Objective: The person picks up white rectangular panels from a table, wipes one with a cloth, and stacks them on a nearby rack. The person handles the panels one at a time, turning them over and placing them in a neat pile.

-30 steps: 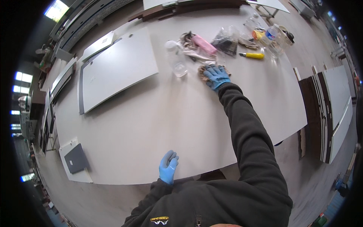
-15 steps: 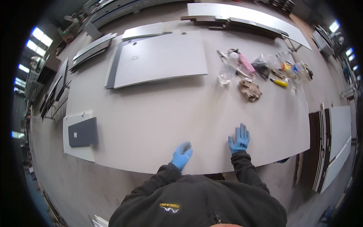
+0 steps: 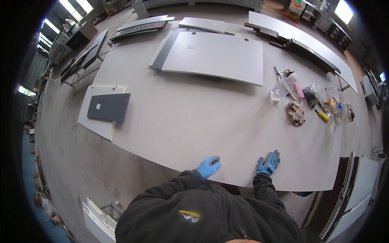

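Both my hands wear blue gloves and rest at the near edge of a large pale tabletop (image 3: pixel 178 133). My left hand (image 3: pixel 209 167) is turned on its side there, its fingers loosely bent and a gap showing between them and the thumb. I see nothing held in it. Flat on the surface to its right lies my right hand (image 3: pixel 268 163), fingers stretched out and holding nothing. Beyond it are a crumpled brown cloth or glove (image 3: pixel 296 114) and a yellow-handled tool (image 3: pixel 322 115), both apart from the hand.
White panels (image 3: pixel 219 54) lie at the far middle over a grey one. On the left edge, a grey panel (image 3: pixel 108 107) rests on a white board. Clear plastic bags and cups (image 3: pixel 279 91) sit at far right. Upright boards (image 3: pixel 358 182) stand right of the table.
My view has swung, so the table's things appear farther right. The left hand's fingers look more bent; the right hand stays flat on the tabletop.
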The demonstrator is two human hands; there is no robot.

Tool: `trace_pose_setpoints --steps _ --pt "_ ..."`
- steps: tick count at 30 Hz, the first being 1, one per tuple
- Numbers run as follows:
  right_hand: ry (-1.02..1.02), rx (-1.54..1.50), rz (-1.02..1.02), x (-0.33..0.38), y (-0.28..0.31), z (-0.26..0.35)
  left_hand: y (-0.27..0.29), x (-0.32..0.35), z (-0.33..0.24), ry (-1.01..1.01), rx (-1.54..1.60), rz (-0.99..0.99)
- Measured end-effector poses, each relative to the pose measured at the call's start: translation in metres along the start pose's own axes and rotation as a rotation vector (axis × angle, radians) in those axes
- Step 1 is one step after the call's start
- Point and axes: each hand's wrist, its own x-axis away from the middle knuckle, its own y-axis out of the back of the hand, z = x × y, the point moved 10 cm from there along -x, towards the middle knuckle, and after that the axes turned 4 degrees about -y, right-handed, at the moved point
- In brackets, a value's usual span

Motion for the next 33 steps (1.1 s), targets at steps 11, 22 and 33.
trace_pose_setpoints --steps 11,22,33 --pt "-0.003 0.018 0.0 0.0 0.002 -0.001 0.017 0.057 0.025 -0.028 0.089 -0.192" --pt "-0.173 -0.142 0.081 0.055 0.009 0.083 0.048 0.075 0.039 0.106 0.074 0.144" --pt "-0.253 -0.132 0.166 0.256 0.042 0.135 0.076 0.097 0.044 0.035 -0.195 0.391"
